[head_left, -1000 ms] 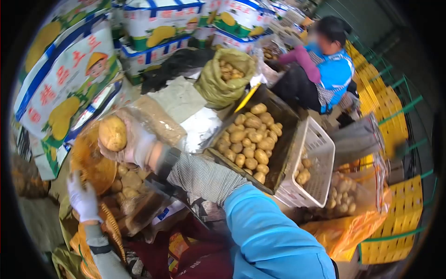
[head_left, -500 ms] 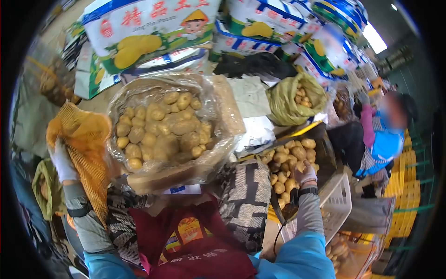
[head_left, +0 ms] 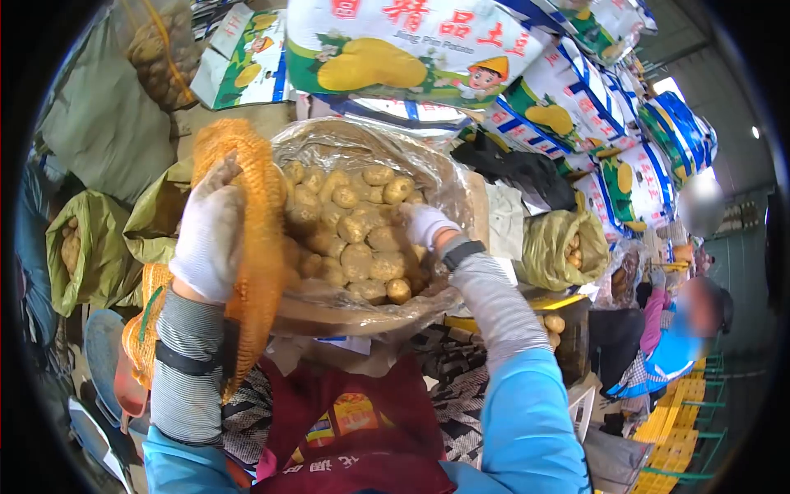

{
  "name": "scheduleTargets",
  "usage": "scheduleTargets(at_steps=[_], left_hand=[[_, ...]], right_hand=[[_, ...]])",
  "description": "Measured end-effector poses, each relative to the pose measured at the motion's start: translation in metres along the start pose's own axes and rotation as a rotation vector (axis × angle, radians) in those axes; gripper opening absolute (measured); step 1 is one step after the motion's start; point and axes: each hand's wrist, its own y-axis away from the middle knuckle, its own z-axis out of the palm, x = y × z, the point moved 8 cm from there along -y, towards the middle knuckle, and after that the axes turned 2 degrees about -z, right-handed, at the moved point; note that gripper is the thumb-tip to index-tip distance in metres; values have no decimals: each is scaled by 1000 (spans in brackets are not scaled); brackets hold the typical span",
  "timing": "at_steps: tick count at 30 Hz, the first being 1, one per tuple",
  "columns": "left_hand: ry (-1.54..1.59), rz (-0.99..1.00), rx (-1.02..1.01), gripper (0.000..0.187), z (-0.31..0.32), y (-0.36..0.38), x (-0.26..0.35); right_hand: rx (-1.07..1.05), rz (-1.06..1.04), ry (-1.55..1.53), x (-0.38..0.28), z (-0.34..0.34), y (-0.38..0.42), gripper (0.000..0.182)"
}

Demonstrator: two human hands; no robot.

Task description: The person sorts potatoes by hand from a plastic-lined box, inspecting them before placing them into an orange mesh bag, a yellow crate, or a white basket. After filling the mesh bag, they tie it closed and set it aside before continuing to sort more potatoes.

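My left hand point(head_left: 210, 226), in a white glove, is closed on an orange mesh sack point(head_left: 262, 263) that hangs beside the box's left side, slightly blurred. In front of me stands a cardboard box point(head_left: 362, 317) lined with clear plastic point(head_left: 448, 185). It is filled with potatoes point(head_left: 358, 259), pale brown and dusty. At the right side of this heap is my gloved right hand point(head_left: 428, 226), fingers curled down around a potato that the glove mostly hides.
Printed potato cartons point(head_left: 411, 53) are stacked behind the box. Green sacks of potatoes stand at left point(head_left: 95, 251) and right point(head_left: 564, 251). A dark crate point(head_left: 580, 325) with potatoes is partly behind my right arm. Another person point(head_left: 671, 329) sits at far right.
My right hand has moved from the dark crate of potatoes to the plastic-lined box. My left hand has raised the mesh sack closer to the box. The view has turned left.
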Motion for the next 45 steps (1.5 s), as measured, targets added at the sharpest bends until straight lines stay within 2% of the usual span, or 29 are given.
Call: scheduleTargets(at_steps=[3, 6, 7, 9, 11, 13, 15, 17, 19, 20, 22, 23, 24, 25, 26, 27, 28, 30, 34, 37, 38, 39, 41, 43, 44, 45], left_hand=[[23, 35, 79, 47, -2, 3, -1], [132, 30, 78, 42, 6, 8, 3], [155, 23, 74, 41, 8, 8, 2], [201, 9, 59, 37, 13, 9, 1], [243, 5, 43, 34, 18, 10, 1], [288, 16, 39, 31, 22, 12, 0], [324, 41, 42, 28, 33, 14, 0], [279, 132, 93, 28, 51, 19, 1], [178, 169, 47, 57, 76, 24, -1], [100, 193, 119, 56, 91, 36, 1], [-183, 389, 111, 52, 112, 35, -21], [-476, 573, 77, 50, 126, 46, -19], [-772, 754, 46, 49, 144, 60, -11], [-915, 782, 60, 48, 156, 68, -13], [-949, 846, 84, 49, 162, 72, -19], [-894, 799, 82, 45, 163, 72, -18], [-837, 752, 78, 41, 165, 71, -17], [-837, 701, 27, 37, 167, 67, -15], [-759, 644, 84, 28, 156, 46, -18], [-209, 311, 109, 27, 124, 3, -58], [-8, 198, 99, 27, 113, -7, -70], [187, 125, -126, 30, 121, -7, -68], [-419, 491, -236, 30, 136, 12, -39], [-244, 467, -146, 32, 123, -2, -63], [-155, 461, -102, 34, 116, -8, -75], [-261, 517, -19, 34, 135, 9, -59]], right_hand=[[-188, 89, -40, -24, 24, -5, 53], [-237, 140, 123, -36, 14, -4, 63], [-213, 186, 126, -39, 11, -1, 69], [-172, 204, 10, -19, 42, -10, 71], [-147, 173, -79, -12, 45, -8, 72], [-86, 219, -437, 14, 62, -10, 69], [-20, 398, -1169, 8, 44, 26, 65], [68, 364, -1712, -19, 11, 58, 62], [3, 118, -1956, -53, -27, 78, 57], [-35, -23, -2064, -68, -46, 86, 56], [-102, -130, -2155, -94, -71, 104, 55], [-145, -184, -2199, -111, -80, 114, 55], [113, -27, -2112, -113, -84, 123, 58], [84, -84, -2092, -124, -82, 121, 58], [55, -133, -2073, -135, -76, 119, 58], [289, -243, -1927, -142, -80, 125, 54], [470, -286, -1998, -134, -62, 116, 48], [673, -220, -1435, -118, -62, 120, 45], [635, -170, -1192, -132, -92, 158, 48], [532, -180, -1233, -138, -102, 172, 50], [511, -245, -1311, -136, -100, 168, 51], [490, -312, -1385, -135, -99, 164, 52], [510, -150, -1648, -121, -88, 157, 53], [526, -75, -1645, -113, -87, 154, 54], [531, -82, -1511, -109, -93, 153, 54], [588, -90, -1376, -109, -96, 153, 54]])
